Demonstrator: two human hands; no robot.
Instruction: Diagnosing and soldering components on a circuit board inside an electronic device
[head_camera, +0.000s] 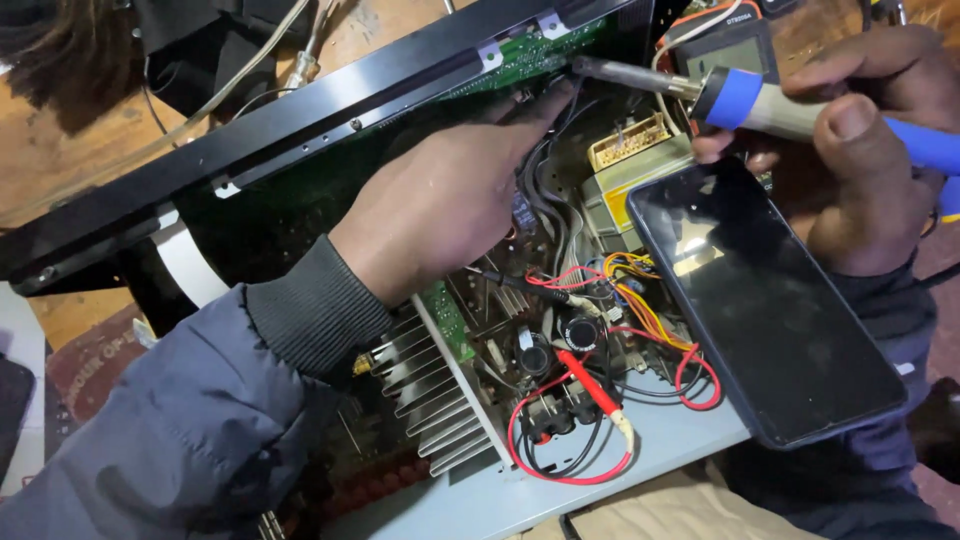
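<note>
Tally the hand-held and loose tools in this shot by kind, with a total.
Soldering iron, in the right hand: 1
Phone, lying on the open chassis: 1
Multimeter, behind the iron: 1
Red test probe, on the circuit parts: 1
Total: 4
The left hand holds no tool; its fingers reach to the green board.

**Soldering iron at the open amplifier chassis**

The left hand (450, 205) reaches into the open grey metal chassis (640, 450), fingertips at the green circuit board (520, 62) under the black front panel (300, 125). The right hand (865, 150) grips a blue-handled soldering iron (760, 105), tip near those fingertips. A black smartphone (760, 310) lies over the chassis, beside red wires (570, 440).
</note>
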